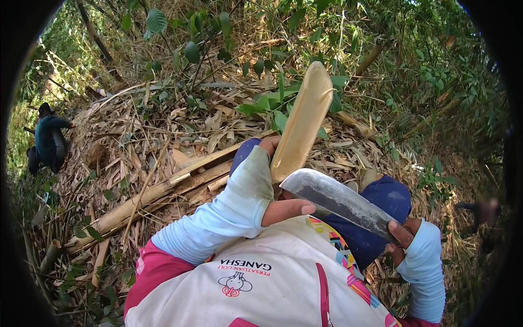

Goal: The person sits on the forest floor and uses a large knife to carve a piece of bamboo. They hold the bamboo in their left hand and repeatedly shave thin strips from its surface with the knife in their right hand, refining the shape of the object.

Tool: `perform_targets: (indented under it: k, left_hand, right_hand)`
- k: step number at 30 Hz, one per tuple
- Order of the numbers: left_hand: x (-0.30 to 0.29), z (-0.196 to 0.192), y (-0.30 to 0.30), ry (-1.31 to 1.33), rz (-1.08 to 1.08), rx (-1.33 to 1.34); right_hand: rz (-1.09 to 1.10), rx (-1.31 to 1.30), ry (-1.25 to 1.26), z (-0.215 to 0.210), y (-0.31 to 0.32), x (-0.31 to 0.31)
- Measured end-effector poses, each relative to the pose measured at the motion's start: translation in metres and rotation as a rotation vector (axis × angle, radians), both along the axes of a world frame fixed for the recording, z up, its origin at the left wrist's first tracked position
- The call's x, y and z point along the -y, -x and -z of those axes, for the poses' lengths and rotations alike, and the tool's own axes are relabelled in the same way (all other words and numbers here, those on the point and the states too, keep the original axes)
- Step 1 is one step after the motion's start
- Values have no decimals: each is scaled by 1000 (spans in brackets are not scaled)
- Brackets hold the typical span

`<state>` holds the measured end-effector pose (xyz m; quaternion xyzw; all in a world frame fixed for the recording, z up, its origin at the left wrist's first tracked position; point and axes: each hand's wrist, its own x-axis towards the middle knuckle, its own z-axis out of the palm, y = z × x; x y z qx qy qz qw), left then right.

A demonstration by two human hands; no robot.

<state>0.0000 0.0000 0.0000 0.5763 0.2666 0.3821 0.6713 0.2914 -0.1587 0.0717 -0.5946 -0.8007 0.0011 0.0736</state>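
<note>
My left hand [259, 177], mostly covered by a pale blue and grey sleeve, is closed around the lower end of a pale, trough-shaped piece of split bamboo [305, 120]. The piece leans upward with its hollow face in view. The left thumb sticks out beside the broad blade of a machete [343, 201]. At the blade's right end, my right hand [402, 238] grips the machete, fingers pressed on the metal; its handle is hidden. The blade slants across my lap, its rounded tip close to the bamboo piece's lower end.
Long split bamboo lengths [158, 193] lie on the left over dry leaf litter [218, 125]. Leafy green plants [272, 106] grow just ahead. A person in dark clothing [50, 139] is bent over at the far left. My knees in dark blue trousers [389, 199] flank the work.
</note>
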Motion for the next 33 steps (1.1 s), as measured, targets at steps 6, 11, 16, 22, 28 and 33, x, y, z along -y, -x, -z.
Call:
perform_targets:
  k: [6,11,16,22,28,33]
  left_hand:
    - [1,14,2,-90,5,-38]
    - [5,15,2,-146,4,-40]
    - [0,19,7,-376,10,-203]
    - [-1,20,5,-445,-11,-235]
    - [-7,28,3,-556,-111,-200]
    - [-8,31,0,-536,-166,-216]
  right_hand:
    - [-26,25,-29,-11,1,-6]
    - [-21,91,4,-29,4,-9]
    - [-2,170,123,-40,2,-7]
    - [13,197,109,-39,3,-5]
    - [-18,189,-18,-29,4,-6]
    - [-1,205,-15,-29,9,-6]
